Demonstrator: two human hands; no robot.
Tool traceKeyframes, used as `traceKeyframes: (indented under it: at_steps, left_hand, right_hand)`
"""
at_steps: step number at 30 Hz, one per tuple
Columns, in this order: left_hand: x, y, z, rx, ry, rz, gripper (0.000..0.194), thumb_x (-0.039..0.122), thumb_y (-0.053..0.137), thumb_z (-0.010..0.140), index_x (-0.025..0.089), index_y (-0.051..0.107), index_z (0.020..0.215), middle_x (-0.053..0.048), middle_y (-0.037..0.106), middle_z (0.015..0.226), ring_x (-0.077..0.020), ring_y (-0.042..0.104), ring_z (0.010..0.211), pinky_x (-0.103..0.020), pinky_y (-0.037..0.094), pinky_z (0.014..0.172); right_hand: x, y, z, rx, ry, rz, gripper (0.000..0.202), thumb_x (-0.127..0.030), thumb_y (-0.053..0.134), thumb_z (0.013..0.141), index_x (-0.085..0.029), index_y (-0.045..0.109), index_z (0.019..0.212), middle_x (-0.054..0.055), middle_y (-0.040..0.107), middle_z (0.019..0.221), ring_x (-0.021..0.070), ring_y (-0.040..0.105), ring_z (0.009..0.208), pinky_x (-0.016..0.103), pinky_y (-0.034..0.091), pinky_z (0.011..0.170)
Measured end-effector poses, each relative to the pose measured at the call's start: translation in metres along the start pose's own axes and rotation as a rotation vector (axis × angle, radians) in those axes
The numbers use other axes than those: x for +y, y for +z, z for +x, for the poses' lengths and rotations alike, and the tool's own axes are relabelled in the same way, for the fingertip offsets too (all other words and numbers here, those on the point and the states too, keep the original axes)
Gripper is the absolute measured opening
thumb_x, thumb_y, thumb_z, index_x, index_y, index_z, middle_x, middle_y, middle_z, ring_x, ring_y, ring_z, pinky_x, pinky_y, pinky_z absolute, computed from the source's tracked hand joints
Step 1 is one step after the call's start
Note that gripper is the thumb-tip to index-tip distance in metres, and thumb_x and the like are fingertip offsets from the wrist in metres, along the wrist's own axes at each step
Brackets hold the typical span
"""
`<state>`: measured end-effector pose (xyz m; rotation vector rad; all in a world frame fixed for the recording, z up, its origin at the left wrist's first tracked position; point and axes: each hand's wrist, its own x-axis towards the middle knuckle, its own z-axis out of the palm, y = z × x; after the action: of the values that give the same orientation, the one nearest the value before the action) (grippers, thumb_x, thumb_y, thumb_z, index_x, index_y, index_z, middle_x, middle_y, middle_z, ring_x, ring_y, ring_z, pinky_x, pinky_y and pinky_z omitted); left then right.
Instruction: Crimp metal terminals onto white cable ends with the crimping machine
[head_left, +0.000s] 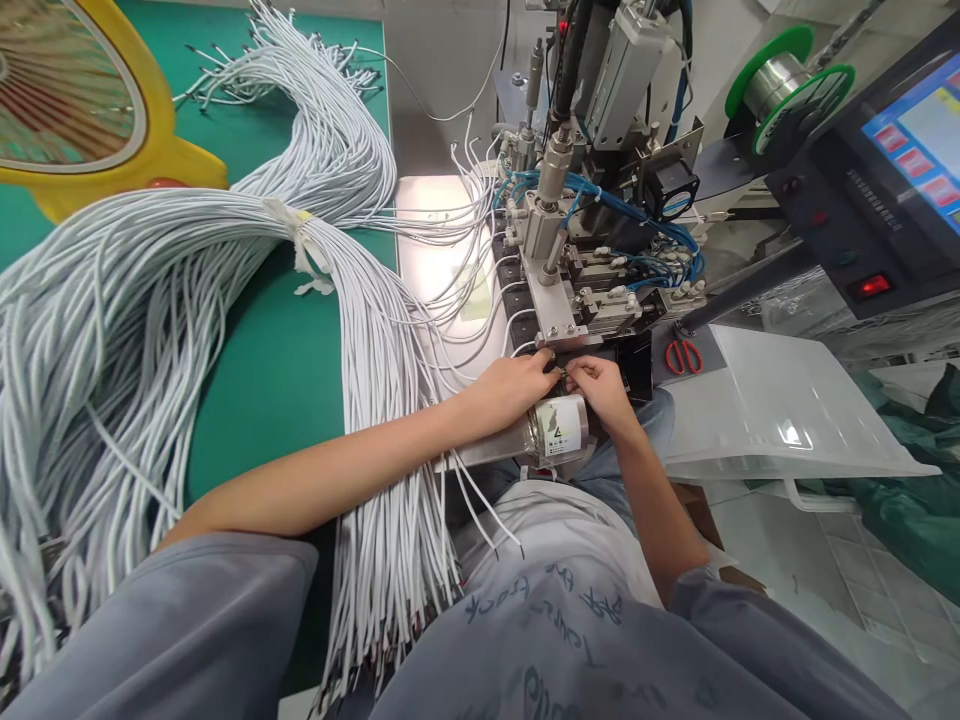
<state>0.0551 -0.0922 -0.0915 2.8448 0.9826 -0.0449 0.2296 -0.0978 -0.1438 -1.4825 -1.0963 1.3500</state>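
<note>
At the near end of a soldering-type machine (551, 300), my left hand (520, 384) is closed, its fingertips pinched together by the black fixture edge. Facing it, my right hand (598, 384) pinches with thumb and forefinger, and the two sets of fingertips almost meet. What lies between them is too small and covered to make out. Just below the hands sits a clear bag with a white label (561, 428). White cables (375, 330) hang in a thick bundle to the left, under my left forearm. Several single cables curve into the machine's row of black slots.
A second cable bundle (322, 110) lies on the green mat (255, 370), near a yellow fan (161, 130). On the right are red-handled scissors (683, 356), a white plastic tray (787, 400), a wire spool (786, 88) and a control panel (862, 200).
</note>
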Motion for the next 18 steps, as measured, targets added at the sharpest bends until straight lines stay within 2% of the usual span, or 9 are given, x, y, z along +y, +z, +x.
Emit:
traceKeyframes:
  at_steps: [6, 9, 12, 15, 18]
  left_hand:
    - [0.003, -0.004, -0.001, 0.017, -0.021, 0.034, 0.033, 0.008, 0.038, 0.088, 0.012, 0.057, 0.115, -0.014, 0.058, 0.103, -0.0209, 0.062, 0.086, -0.027, 0.042, 0.057]
    - [0.006, -0.011, -0.002, -0.037, -0.07, 0.062, 0.026, 0.005, 0.042, 0.085, 0.011, 0.066, 0.093, -0.012, 0.063, 0.088, -0.0216, 0.063, 0.08, -0.029, 0.04, 0.056]
    - [0.009, -0.018, -0.005, -0.08, -0.149, 0.09, 0.024, 0.003, 0.044, 0.082, 0.011, 0.067, 0.078, -0.011, 0.064, 0.076, -0.0211, 0.062, 0.075, -0.029, 0.039, 0.056]
    - [0.011, -0.021, -0.007, -0.096, -0.167, 0.094, 0.025, 0.001, 0.045, 0.081, 0.012, 0.067, 0.079, -0.011, 0.064, 0.079, -0.0208, 0.062, 0.075, -0.029, 0.039, 0.055]
    - [0.011, -0.019, -0.007, -0.101, -0.175, 0.096, 0.023, 0.002, 0.046, 0.081, 0.012, 0.067, 0.08, -0.011, 0.063, 0.083, -0.0214, 0.063, 0.077, -0.028, 0.039, 0.055]
  right_hand:
    - [0.01, 0.001, 0.001, -0.111, -0.088, -0.036, 0.031, -0.045, 0.056, 0.072, -0.02, 0.044, 0.059, -0.007, 0.038, 0.048, 0.0066, 0.033, 0.044, 0.022, 0.027, 0.043]
    - [0.016, 0.002, 0.002, -0.126, -0.148, -0.036, 0.032, -0.046, 0.054, 0.075, -0.021, 0.041, 0.06, -0.008, 0.031, 0.048, 0.0072, 0.028, 0.044, 0.022, 0.025, 0.043]
    - [0.021, 0.0, 0.005, -0.112, -0.206, -0.101, 0.031, -0.046, 0.052, 0.078, -0.021, 0.041, 0.061, -0.008, 0.032, 0.048, 0.0084, 0.03, 0.046, 0.023, 0.026, 0.045]
    - [0.022, -0.003, 0.005, -0.013, -0.265, -0.19, 0.03, -0.043, 0.05, 0.08, -0.021, 0.042, 0.061, -0.007, 0.034, 0.05, 0.0094, 0.032, 0.048, 0.023, 0.027, 0.047]
    - [0.016, -0.003, -0.006, 0.202, -0.35, -0.218, 0.028, -0.038, 0.047, 0.083, -0.021, 0.041, 0.061, -0.006, 0.034, 0.052, 0.0097, 0.032, 0.051, 0.023, 0.027, 0.048]
